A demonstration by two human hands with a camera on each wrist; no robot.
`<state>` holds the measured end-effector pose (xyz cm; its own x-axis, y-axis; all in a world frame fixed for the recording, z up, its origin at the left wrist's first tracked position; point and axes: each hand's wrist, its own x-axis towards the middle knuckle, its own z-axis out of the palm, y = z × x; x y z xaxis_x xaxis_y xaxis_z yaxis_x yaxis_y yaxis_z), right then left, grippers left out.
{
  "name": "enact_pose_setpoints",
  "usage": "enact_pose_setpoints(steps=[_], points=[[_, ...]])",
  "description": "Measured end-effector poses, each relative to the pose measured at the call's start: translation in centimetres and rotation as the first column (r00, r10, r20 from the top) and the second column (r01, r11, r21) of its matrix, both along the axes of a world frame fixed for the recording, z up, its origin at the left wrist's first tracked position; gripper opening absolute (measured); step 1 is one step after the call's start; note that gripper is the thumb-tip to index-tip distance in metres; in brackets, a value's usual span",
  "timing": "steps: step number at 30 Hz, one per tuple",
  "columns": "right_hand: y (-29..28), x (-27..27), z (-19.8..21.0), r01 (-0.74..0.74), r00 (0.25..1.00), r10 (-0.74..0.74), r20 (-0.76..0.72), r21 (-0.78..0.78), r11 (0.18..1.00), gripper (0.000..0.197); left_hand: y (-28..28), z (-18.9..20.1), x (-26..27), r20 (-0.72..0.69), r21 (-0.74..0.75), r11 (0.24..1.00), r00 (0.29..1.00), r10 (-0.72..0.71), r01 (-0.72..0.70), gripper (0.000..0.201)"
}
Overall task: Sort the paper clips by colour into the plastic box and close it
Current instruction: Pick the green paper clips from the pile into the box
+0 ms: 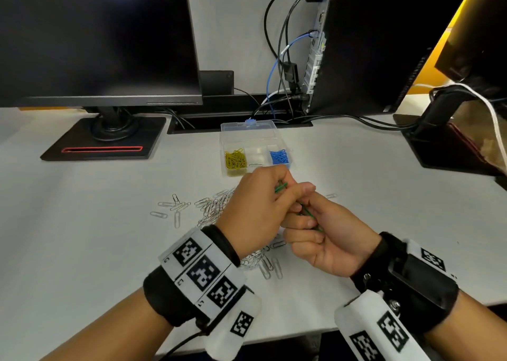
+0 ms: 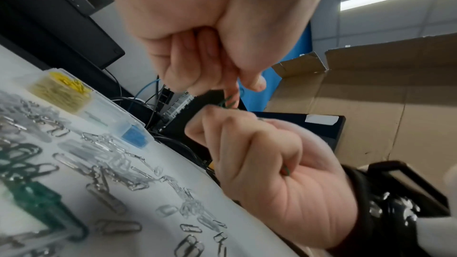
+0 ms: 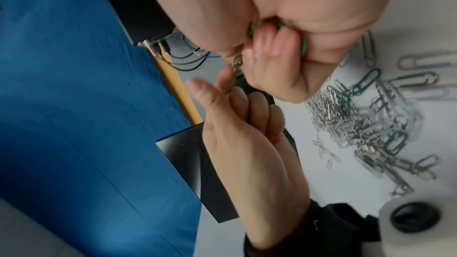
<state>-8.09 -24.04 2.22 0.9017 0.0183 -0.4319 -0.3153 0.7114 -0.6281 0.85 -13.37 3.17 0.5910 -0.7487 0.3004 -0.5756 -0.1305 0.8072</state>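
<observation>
Pinching linked green clips [image 1: 281, 187] between them above the desk [image 1: 82, 209], both hands, left hand [image 1: 255, 209] and right hand [image 1: 329, 240], could fling 1 short of the open plastic box [image 1: 248, 130] beyond if they spring apart.

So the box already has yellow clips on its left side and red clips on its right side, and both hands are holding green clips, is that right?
Not quite. The clips on the right side of the box are blue clips, not red; the head view shows it. The yellow clips are on its left side, and the left hand and right hand both hold green clips.
</observation>
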Motion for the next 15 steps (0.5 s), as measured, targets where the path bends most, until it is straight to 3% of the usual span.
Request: enact_pose_setpoints(steps=[2, 4, 6, 8, 13, 15], points=[[-0.2, 0.0, -0.3, 0.027, 1.000, -0.029, 0.012, 0.095, 0.995, 0.028, 0.0, 0.3, -0.1, -0.057, -0.002, 0.999, 0.997, -0.047, 0.047, 0.034], [-0.5, 0.1, -0.5, 0.046, 0.998, -0.051, 0.028, 0.176, 0.983, 0.025, -0.1, 0.6, -0.2, -0.281, -0.032, 0.997, 0.956, -0.080, 0.074, 0.044], [-0.8, 0.2, -0.6, 0.052, 0.997, -0.062, 0.045, 0.191, 0.980, 0.028, -0.1, 0.9, 0.0, -0.519, -0.068, 0.994, 0.848, -0.104, 0.080, 0.048], [-1.1, 0.2, -0.7, 0.037, 0.996, -0.054, 0.073, 0.215, 0.976, 0.031, 0.0, 1.1, 0.2, -0.672, -0.109, 0.992, 0.730, -0.123, 0.066, 0.047], [-1.4, 0.3, -0.8, -0.003, 0.986, -0.045, 0.160, 0.283, 0.959, 0.030, 0.2, 1.3, 0.8, -0.888, -0.151, 0.989, 0.439, -0.137, 0.002, 0.032], [-1.4, 0.2, -0.8, 0.000, 0.985, -0.046, 0.167, 0.264, 0.965, 0.031, 0.2, 1.2, 1.0, -0.948, -0.166, 0.985, 0.284, -0.144, -0.052, 0.030]])
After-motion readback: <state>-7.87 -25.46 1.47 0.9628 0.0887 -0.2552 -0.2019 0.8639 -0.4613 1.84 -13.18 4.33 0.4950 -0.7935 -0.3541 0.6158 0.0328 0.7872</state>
